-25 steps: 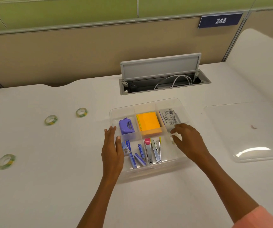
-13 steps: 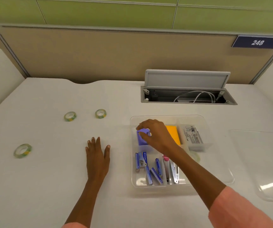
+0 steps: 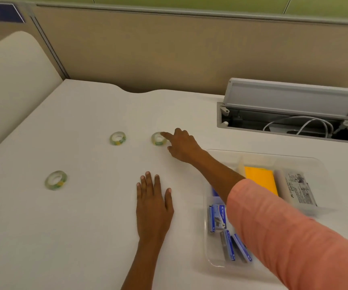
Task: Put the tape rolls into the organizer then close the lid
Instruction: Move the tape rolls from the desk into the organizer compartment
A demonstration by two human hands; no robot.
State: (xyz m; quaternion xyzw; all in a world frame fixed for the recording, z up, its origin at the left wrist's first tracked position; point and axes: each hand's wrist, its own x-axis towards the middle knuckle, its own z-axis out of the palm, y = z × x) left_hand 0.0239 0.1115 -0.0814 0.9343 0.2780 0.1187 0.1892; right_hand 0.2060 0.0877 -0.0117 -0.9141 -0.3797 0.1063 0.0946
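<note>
Three clear tape rolls with green-yellow cores lie on the white desk: one near the left (image 3: 56, 180), one further back (image 3: 117, 138), and one to its right (image 3: 158, 139). My right hand (image 3: 182, 145) reaches across from the right, its fingertips touching the top edge of that right roll, fingers apart, nothing held. Flat on the desk, palm down, rests my left hand (image 3: 153, 203). The clear plastic organizer (image 3: 215, 262) stands at the right under my right forearm, holding staple boxes, orange sticky notes and a labelled packet. Its lid is out of view.
An open cable hatch (image 3: 290, 114) with white cords sits at the back right of the desk. A beige partition wall runs along the back. A cream side panel stands at the far left.
My right hand left the organizer and stretched left to the nearest tape roll. My left hand stayed flat on the desk. The view swung left, putting the lid out of frame.
</note>
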